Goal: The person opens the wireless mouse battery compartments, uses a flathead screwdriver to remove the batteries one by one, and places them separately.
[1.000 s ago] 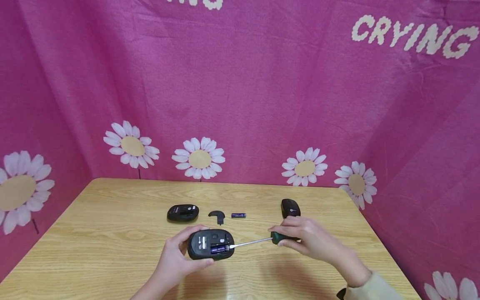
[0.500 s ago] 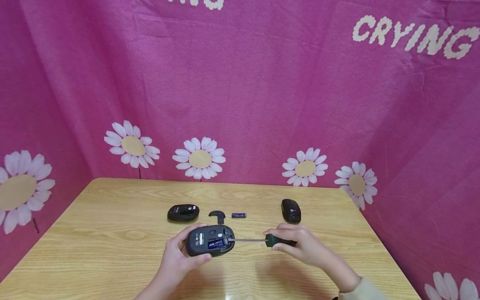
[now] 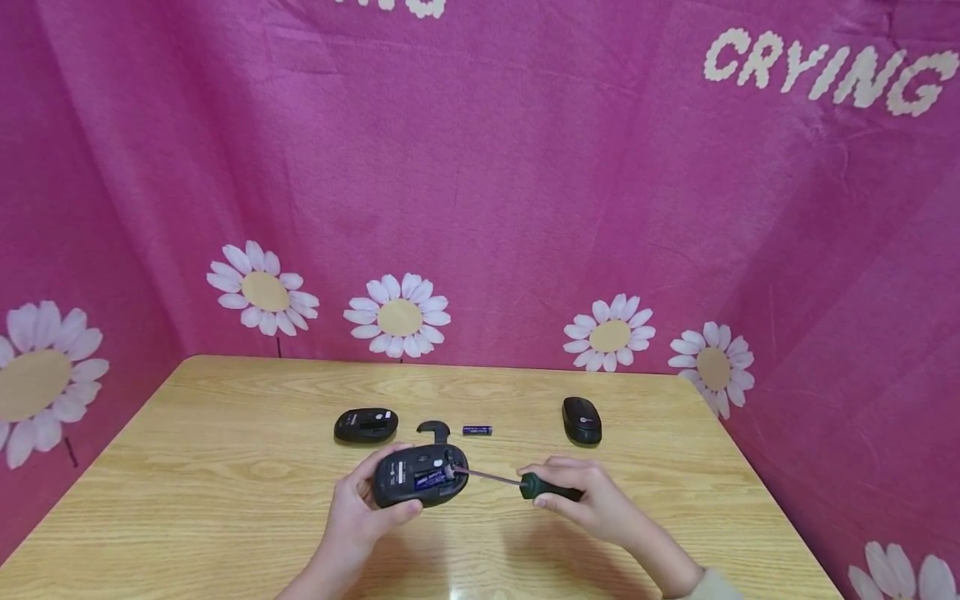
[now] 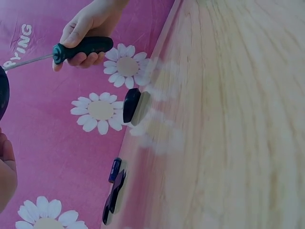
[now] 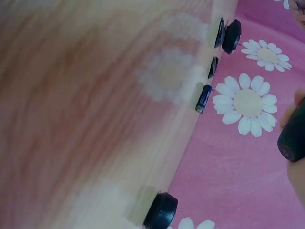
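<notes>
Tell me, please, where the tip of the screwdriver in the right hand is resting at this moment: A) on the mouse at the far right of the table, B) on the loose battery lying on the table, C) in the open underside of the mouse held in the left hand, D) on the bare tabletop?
C: the screwdriver held by the right hand reaches into the open underside of the mouse gripped by the left hand.

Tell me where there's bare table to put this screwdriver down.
Bare wood lies right of the right hand, below the upright mouse, and on the table's left, beside the left hand. The middle back is crowded: flipped mouse, cover, loose battery, with the held mouse and screwdriver in front.
</notes>
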A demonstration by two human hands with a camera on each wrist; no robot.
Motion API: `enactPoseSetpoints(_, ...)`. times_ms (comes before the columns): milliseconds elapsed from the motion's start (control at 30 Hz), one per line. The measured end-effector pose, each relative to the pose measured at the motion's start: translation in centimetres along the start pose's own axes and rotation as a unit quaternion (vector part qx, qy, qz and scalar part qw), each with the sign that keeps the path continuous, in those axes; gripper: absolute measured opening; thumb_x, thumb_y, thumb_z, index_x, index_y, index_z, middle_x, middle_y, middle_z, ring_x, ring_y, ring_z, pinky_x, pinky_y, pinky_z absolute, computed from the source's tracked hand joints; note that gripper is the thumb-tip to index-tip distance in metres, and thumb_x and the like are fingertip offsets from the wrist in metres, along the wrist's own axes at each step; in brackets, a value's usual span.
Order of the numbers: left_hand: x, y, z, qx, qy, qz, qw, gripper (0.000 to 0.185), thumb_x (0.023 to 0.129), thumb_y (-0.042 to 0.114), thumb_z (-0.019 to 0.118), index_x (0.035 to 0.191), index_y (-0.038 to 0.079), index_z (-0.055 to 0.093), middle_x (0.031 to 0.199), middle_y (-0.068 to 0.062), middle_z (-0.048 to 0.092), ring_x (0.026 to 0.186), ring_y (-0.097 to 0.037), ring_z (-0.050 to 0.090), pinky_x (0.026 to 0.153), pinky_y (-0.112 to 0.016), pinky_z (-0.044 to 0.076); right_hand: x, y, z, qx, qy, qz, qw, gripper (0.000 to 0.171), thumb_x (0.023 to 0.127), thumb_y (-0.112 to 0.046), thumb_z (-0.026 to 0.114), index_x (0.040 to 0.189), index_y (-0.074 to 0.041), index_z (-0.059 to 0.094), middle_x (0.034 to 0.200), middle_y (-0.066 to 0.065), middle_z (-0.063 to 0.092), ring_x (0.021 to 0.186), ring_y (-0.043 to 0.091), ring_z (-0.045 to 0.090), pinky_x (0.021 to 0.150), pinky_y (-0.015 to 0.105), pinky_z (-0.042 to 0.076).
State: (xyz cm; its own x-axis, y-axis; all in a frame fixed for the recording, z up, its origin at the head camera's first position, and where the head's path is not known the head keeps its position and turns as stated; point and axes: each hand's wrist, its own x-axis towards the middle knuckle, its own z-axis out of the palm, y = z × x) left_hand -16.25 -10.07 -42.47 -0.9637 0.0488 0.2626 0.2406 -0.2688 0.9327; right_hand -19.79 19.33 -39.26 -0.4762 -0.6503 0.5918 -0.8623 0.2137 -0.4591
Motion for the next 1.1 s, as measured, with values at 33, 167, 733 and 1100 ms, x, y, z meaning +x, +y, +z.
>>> enactPoseSetpoints(33, 0.0, 0.0, 0.0, -0.004, -0.002, 0.001, 1.0000, 0.056, 0.070, -0.010, 0.072, 0.121, 0.009, 0.059, 0.113, 0.001, 0.066, 0.101, -0.015, 0.064, 0.082, -0.028, 0.054, -0.1, 0.1, 0.1, 0.004, 0.002, 0.002, 1.000, 0.038, 0.073, 0.012, 0.070, 0.110, 0.004, 0.065, 0.088, 0.008, 0.066, 0.073, 0.013, 0.055, 0.064, 0.013, 0.046)
enactPoseSetpoints(167, 0.0, -0.1, 0.2, -0.014, -0.004, -0.001, 0.9999, 0.055, 0.071, -0.010, 0.072, 0.121, 0.010, 0.059, 0.113, 0.000, 0.066, 0.102, -0.015, 0.064, 0.083, -0.028, 0.054, -0.3, 0.2, 0.5, 0.016, 0.006, 0.015, 1.000, 0.037, 0.075, 0.011, 0.069, 0.111, 0.002, 0.065, 0.091, 0.010, 0.066, 0.075, 0.013, 0.055, 0.065, 0.014, 0.048)
enactPoseSetpoints(733, 0.3, 0.7, 0.3, 0.071, 0.006, -0.042, 0.9966, 0.064, 0.071, -0.005, 0.076, 0.129, 0.002, 0.051, 0.125, -0.015, 0.056, 0.105, -0.012, 0.061, 0.087, -0.023, 0.051, -1.6, 2.7, 0.6, -0.041, 0.025, 0.040, 0.998, 0.042, 0.078, -0.001, 0.073, 0.116, -0.016, 0.064, 0.097, -0.003, 0.066, 0.080, 0.006, 0.057, 0.067, 0.018, 0.048)
enactPoseSetpoints(1100, 0.5, 0.6, -0.1, 0.116, -0.005, -0.021, 0.9930, 0.063, 0.069, -0.003, 0.078, 0.126, 0.007, 0.053, 0.125, -0.014, 0.057, 0.103, -0.012, 0.061, 0.088, -0.020, 0.050, -0.1, 0.6, -1.0, -0.066, 0.040, 0.045, 0.996, 0.039, 0.070, 0.005, 0.076, 0.106, -0.003, 0.061, 0.097, 0.009, 0.067, 0.086, 0.014, 0.063, 0.075, 0.022, 0.052)
